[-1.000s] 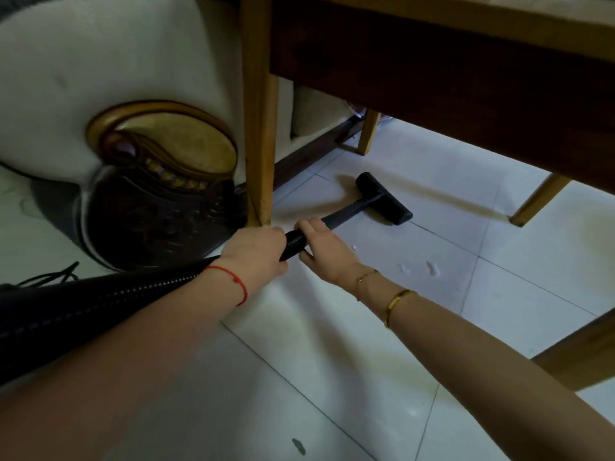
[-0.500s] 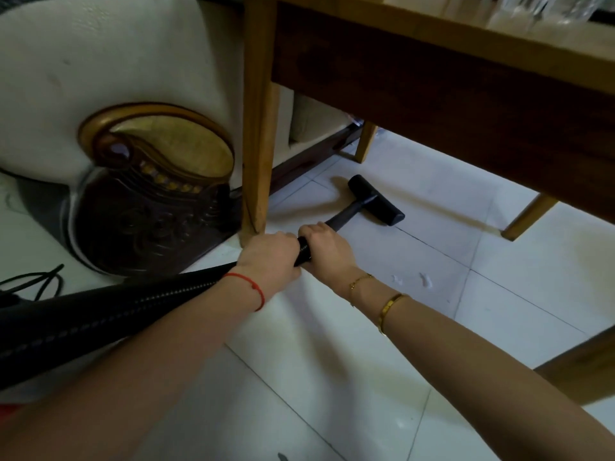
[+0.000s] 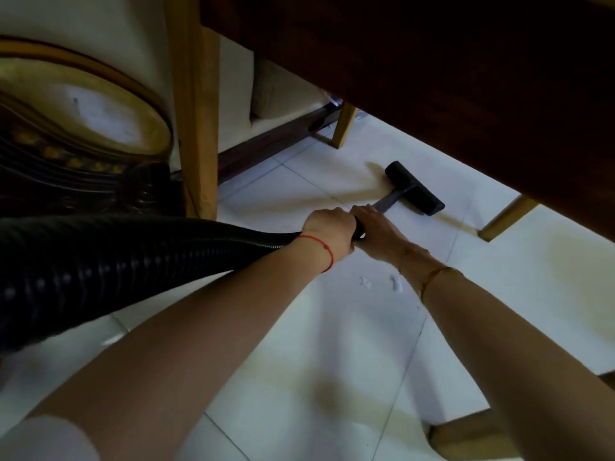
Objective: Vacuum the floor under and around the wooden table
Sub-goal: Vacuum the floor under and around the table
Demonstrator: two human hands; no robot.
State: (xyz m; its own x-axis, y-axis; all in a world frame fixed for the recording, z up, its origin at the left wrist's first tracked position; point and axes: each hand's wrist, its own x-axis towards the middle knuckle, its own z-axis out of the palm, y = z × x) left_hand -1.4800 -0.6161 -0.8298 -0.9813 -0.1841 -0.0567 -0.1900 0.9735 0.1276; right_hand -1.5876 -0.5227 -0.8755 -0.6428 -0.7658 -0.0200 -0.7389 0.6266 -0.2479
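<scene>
A black ribbed vacuum hose (image 3: 109,261) runs from the left edge to a dark wand (image 3: 387,202). The wand ends in a black T-shaped floor nozzle (image 3: 416,188) lying on the white tiled floor (image 3: 332,344) under the wooden table (image 3: 432,78). My left hand (image 3: 327,232) grips the hose end, a red string on its wrist. Just ahead of it my right hand (image 3: 379,229) grips the wand, with gold bangles on that wrist. Two small white scraps (image 3: 382,282) lie on the tile below my right wrist.
A near table leg (image 3: 194,128) stands at upper left, a far leg (image 3: 344,128) beyond the nozzle, another leg (image 3: 506,217) at right. A cream sofa with a carved gold-and-dark arm (image 3: 83,128) fills the left. A wooden piece (image 3: 466,434) sits at lower right.
My head has dropped lower, so the tabletop has gone out of view. Both hands pushed the wand forward and the nozzle slid farther under the table, to the right.
</scene>
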